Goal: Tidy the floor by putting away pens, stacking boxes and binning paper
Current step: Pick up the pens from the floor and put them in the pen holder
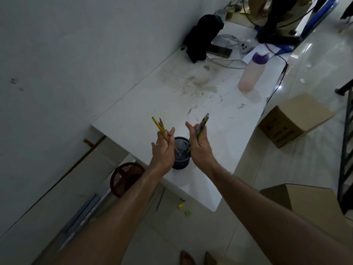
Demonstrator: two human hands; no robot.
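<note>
Your left hand (163,148) grips yellow pencils (160,129) and your right hand (200,145) grips coloured pens (202,124), flanking the mesh pen cup (181,161) on the white table (191,96). Far right stands a pink bottle (250,73); a brown basket (125,178) sits under the table's near left, cardboard boxes (292,121) lie right.

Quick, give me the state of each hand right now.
Left hand: closed on a bunch of yellow pencils.
Right hand: closed on a bunch of pens, beside the mesh cup.
</note>
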